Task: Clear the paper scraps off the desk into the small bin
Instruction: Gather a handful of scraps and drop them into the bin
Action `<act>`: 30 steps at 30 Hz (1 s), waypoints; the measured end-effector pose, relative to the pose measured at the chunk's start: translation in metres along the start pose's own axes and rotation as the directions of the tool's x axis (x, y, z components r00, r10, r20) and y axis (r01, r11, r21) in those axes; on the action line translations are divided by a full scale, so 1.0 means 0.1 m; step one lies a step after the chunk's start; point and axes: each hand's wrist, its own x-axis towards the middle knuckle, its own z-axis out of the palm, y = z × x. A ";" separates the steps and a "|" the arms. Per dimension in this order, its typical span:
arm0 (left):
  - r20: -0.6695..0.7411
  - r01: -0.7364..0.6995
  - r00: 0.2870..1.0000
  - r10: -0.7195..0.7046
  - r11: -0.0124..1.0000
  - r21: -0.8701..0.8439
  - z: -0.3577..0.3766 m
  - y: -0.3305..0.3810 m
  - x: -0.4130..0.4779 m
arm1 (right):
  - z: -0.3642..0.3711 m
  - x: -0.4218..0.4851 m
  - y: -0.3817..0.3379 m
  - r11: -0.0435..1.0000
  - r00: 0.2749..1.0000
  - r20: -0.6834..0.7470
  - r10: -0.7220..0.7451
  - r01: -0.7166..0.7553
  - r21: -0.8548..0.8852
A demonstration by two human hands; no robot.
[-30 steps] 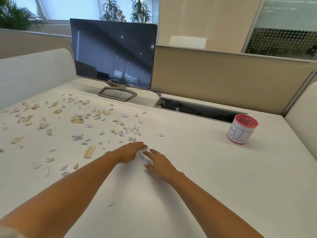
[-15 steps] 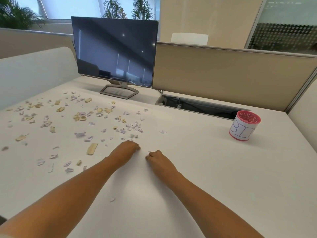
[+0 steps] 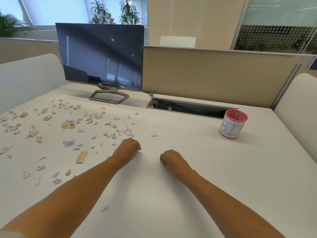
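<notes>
Two clenched fists, left hand (image 3: 127, 150) and right hand (image 3: 171, 160), resting near small pink mesh bin (image 3: 233, 124) lettered "BIN", holding paper scraps (image 3: 235, 116).

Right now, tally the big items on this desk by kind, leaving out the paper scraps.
Black flat-screen monitor: 1
Small pink bin with white paper label: 1
Closed bare hands: 2, left and right
Total: 4

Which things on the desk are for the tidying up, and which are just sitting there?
For the job:
paper scraps
bin
left hand
right hand

Just there:
monitor
cable slot
divider
plants
</notes>
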 end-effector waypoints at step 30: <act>-0.024 -0.057 0.998 0.056 0.708 -0.704 -0.47 2.71 1.92 | -1.65 -0.11 2.06 0.761 0.618 -0.443 0.649 -0.520 0.389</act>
